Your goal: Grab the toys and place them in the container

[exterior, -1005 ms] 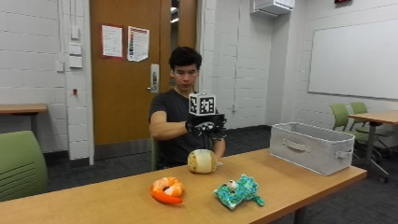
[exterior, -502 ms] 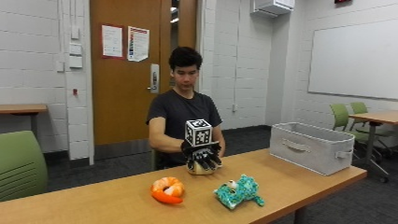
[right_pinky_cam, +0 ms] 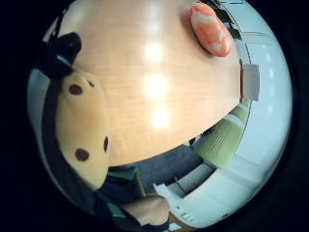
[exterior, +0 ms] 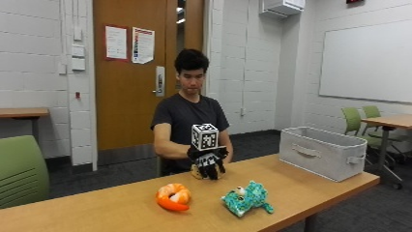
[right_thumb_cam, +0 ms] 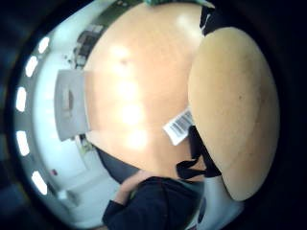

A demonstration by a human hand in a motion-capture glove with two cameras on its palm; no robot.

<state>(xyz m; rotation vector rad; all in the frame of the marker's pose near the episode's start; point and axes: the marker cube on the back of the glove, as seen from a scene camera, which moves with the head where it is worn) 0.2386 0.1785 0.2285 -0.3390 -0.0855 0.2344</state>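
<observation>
- Wooden table (exterior: pixel 128 203) in a classroom: white block walls, wooden door (exterior: pixel 128 72), whiteboard (exterior: pixel 367 63).
- Gloved right hand (exterior: pixel 207 162) on the tan spotted plush (right_pinky_cam: pixel 84 130) at the table's far edge, fingers apparently curled over it.
- Orange toy (exterior: pixel 173 196) and teal toy (exterior: pixel 244 198) near the front edge.
- Grey container (exterior: pixel 325 152) at the table's end.

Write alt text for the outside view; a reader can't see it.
A seated person's gloved right hand reaches down over a tan toy on a wooden table. Nearer the camera lie an orange toy and a teal toy; a grey bin stands at the table's end.
</observation>
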